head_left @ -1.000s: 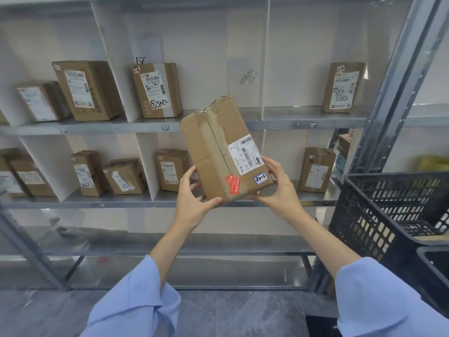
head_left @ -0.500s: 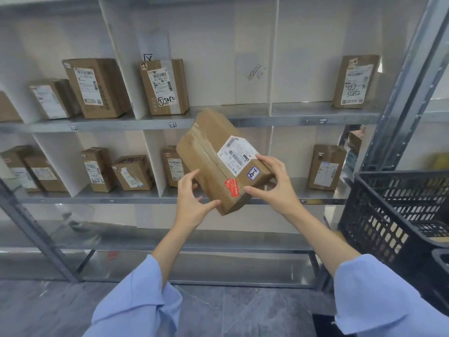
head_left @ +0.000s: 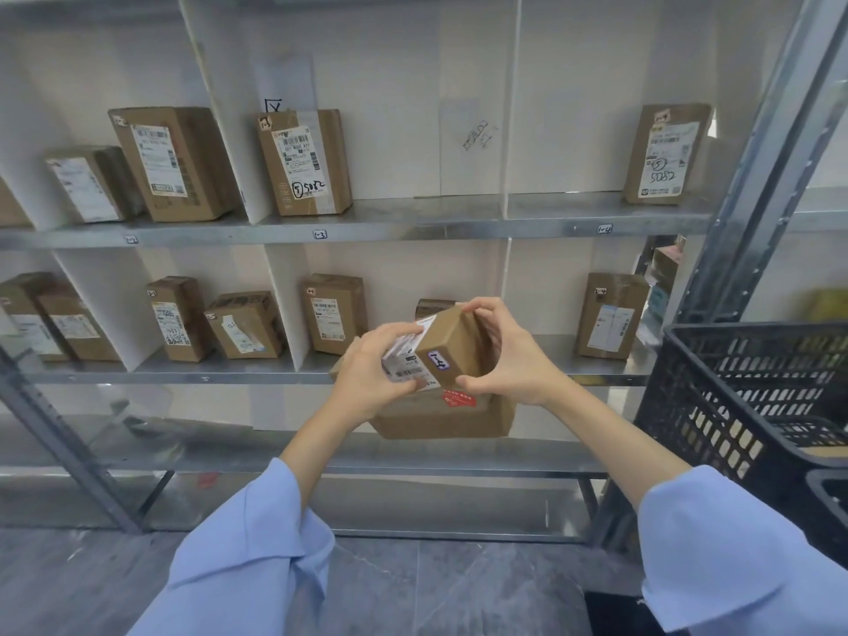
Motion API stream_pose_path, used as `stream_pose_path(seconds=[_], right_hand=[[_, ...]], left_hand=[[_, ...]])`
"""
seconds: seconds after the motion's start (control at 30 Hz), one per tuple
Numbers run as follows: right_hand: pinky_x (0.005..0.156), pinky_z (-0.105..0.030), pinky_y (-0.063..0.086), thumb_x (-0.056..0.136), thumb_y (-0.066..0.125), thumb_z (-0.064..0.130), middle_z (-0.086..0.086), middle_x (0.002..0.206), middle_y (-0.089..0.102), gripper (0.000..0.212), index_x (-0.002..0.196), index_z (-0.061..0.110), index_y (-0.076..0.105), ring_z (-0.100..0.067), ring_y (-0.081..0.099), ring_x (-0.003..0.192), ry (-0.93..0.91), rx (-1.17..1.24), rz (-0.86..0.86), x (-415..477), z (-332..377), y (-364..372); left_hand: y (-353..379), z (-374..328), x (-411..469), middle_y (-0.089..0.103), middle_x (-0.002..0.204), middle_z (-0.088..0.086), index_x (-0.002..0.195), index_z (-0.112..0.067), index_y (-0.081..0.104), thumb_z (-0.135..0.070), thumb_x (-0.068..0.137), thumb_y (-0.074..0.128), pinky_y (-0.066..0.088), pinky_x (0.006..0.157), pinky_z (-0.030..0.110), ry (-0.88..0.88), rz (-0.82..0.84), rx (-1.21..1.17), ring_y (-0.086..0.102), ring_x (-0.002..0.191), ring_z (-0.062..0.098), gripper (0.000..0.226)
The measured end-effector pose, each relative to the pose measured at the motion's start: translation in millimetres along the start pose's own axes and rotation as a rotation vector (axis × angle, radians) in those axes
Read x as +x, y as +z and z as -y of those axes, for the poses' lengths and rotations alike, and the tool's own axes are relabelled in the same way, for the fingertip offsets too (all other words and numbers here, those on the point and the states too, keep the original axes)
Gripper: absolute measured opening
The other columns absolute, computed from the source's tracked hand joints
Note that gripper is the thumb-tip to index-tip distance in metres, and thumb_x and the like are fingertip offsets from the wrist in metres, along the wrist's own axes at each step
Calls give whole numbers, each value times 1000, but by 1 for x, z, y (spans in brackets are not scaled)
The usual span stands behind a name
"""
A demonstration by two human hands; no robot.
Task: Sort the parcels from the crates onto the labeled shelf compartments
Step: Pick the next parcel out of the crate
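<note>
Gripping one parcel (head_left: 452, 351) with two hands (head_left: 367, 378) (head_left: 509, 360) beside two crates (head_left: 752, 387) (head_left: 828, 498).

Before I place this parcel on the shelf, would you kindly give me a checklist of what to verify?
1. Grip of left hand and right hand on the parcel: ok.
2. Its sticker reads 1-4: ok.
3. Matching shelf tag on the upper shelf edge: ok.
4. Free room there beside the standing box: ok.
5. Parcel level with that shelf: not ok, it is in front of the lower one.
6. Wording of the red sticker: cannot tell.
</note>
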State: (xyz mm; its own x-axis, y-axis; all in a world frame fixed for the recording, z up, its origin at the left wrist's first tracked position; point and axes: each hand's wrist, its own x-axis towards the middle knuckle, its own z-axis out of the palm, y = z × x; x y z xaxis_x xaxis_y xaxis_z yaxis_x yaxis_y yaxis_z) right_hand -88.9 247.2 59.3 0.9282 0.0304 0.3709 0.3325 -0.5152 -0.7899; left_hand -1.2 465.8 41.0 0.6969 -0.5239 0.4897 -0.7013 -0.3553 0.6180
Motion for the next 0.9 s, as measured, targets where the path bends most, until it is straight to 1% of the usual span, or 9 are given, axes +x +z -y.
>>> stream_pose_path(seconds=[0.13, 0.27, 0.37, 0.47, 0.6, 0.67, 0.73, 0.83, 0.9], right_hand=[[106, -50, 44, 60, 82, 26, 8, 136, 51, 76, 122, 39, 41, -19, 51, 127, -21, -53, 82, 1, 7, -8], [105, -51, 43, 59, 80, 26, 8, 140, 47, 77, 125, 35, 41, -19, 48, 130, -24, -78, 167, 0, 12, -13], [106, -50, 43, 60, 79, 22, 12, 141, 46, 78, 126, 34, 41, -17, 48, 130, -35, -87, 205, 0, 14, -13], [108, -46, 42, 64, 81, 21, 12, 141, 46, 76, 128, 35, 43, -14, 47, 131, -44, -93, 226, 1, 15, -14], [113, -32, 38, 76, 81, 17, 14, 142, 50, 60, 128, 31, 53, 0, 47, 130, -61, -103, 124, 3, 16, -16], [110, -32, 41, 80, 80, 27, 16, 137, 55, 46, 121, 33, 60, 1, 50, 126, -62, -127, 25, 4, 14, -14], [105, -32, 44, 82, 78, 35, 16, 132, 57, 39, 118, 33, 63, 0, 51, 122, -65, -148, -40, 3, 11, -13], [101, -31, 46, 83, 75, 42, 17, 124, 60, 36, 116, 32, 64, 1, 52, 117, -56, -152, -111, 1, 3, -14], [101, -27, 45, 81, 73, 46, 20, 120, 58, 35, 113, 35, 64, 6, 51, 115, -40, -133, -162, 0, -2, -16]], left_hand=[[-1, 2, -1, 57, 133, -11, 125, -32, 56, -17, 68, 85, 46, 101, 45, -28, 102, -132, 55, 122, 11, 66], [-3, 2, -4, 53, 138, -10, 127, -31, 49, -18, 67, 85, 40, 109, 44, -48, 192, -200, 48, 131, 11, 71], [-3, 3, -6, 55, 133, -9, 130, -29, 46, -13, 69, 87, 43, 104, 31, -63, 240, -221, 50, 127, 10, 75], [-3, 2, -9, 58, 127, -6, 128, -23, 47, -6, 68, 88, 44, 96, 18, -94, 212, -262, 52, 123, 6, 75], [-5, 0, -16, 61, 126, -8, 127, -24, 48, -7, 72, 86, 53, 88, 25, -127, 111, -333, 52, 125, 5, 69], [-5, -2, -18, 63, 124, -13, 127, -25, 48, -9, 74, 85, 53, 81, 20, -144, 59, -357, 52, 124, 2, 67], [-6, -2, -20, 64, 122, -17, 128, -27, 47, -13, 75, 85, 52, 81, 16, -165, 23, -372, 52, 123, 0, 66], [-7, 0, -20, 63, 126, -8, 129, -29, 46, -19, 76, 84, 46, 81, 7, -201, -23, -371, 53, 121, -3, 66], [-8, 1, -21, 64, 127, -3, 130, -30, 46, -22, 77, 84, 43, 83, 5, -213, -57, -372, 54, 119, -5, 66]])
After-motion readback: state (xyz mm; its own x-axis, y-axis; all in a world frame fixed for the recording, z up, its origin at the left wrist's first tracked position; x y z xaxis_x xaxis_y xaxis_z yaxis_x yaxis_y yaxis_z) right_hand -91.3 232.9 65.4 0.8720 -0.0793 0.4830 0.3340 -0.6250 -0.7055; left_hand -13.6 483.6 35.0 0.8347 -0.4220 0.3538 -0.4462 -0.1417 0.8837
